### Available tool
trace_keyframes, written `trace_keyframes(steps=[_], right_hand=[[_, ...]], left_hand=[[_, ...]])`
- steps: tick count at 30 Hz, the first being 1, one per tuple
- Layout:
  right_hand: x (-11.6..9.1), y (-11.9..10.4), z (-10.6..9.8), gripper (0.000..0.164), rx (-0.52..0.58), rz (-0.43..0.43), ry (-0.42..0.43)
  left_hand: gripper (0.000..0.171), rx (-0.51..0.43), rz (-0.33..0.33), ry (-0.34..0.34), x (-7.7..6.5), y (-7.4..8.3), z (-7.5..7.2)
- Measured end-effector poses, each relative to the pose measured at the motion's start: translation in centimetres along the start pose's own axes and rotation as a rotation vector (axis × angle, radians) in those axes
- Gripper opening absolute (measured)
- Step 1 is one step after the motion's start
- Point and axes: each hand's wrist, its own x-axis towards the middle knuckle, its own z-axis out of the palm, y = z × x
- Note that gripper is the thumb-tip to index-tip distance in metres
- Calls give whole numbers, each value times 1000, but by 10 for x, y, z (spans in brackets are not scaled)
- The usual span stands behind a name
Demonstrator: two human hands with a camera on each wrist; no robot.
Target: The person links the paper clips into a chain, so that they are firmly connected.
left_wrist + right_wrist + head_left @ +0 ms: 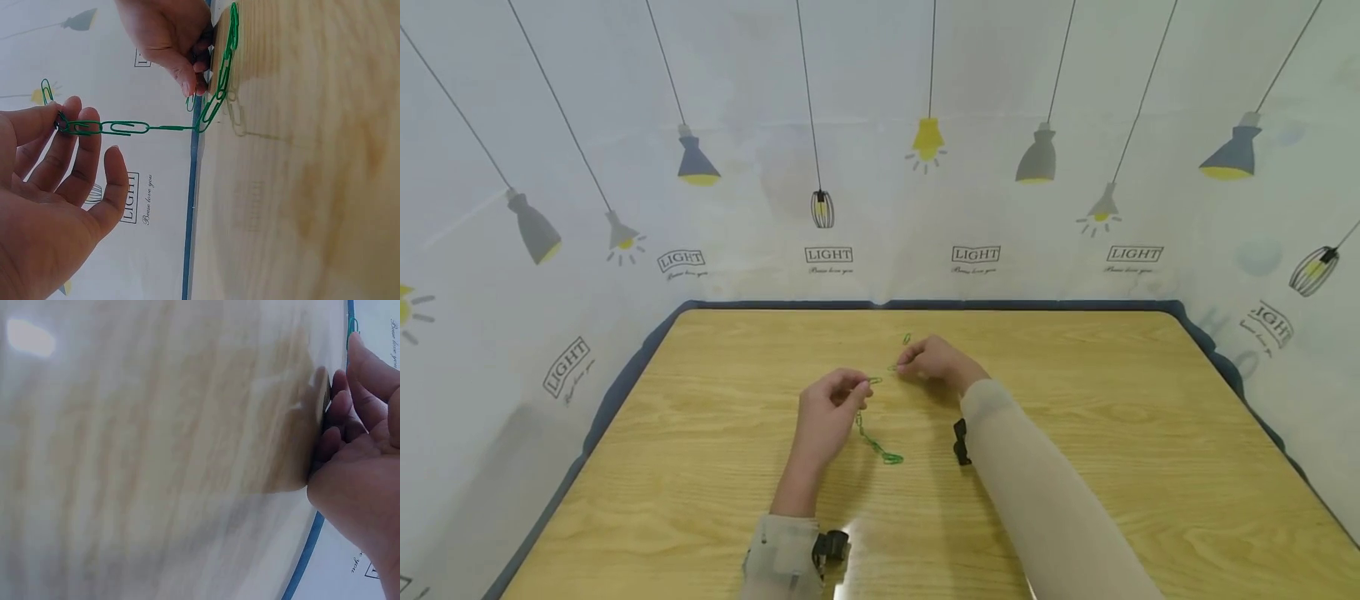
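Near the middle of the table, my left hand (826,417) pinches one end of a chain of green paper clips (178,128) between thumb and fingers. The end clip sticks out past the fingertips, while the linked clips hang down and their tail (892,458) appears to lie on the wood. Just to the right, my right hand (938,363) pinches a single green paper clip (892,367), pointed toward the left hand and apart from the chain. In the right wrist view, green wire (354,326) shows at the thumb tip. Behind the right hand lies a loose green paper clip (907,339).
The wood-grain table (700,467) has a dark blue border at its back and sides. White walls printed with hanging lamps (928,135) surround it. A small black device (831,546) is strapped at the left wrist, another (961,442) at the right.
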Motion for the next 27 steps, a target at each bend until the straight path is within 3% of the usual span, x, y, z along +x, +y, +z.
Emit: trace_keyframes(steps=[9, 27], right_hand=[[-20, 0, 6, 17, 58, 20, 61], [-43, 3, 7, 16, 128, 47, 61]], left_hand=[[11, -4, -13, -26, -2, -1, 5], [12, 21, 27, -41, -2, -3, 10]])
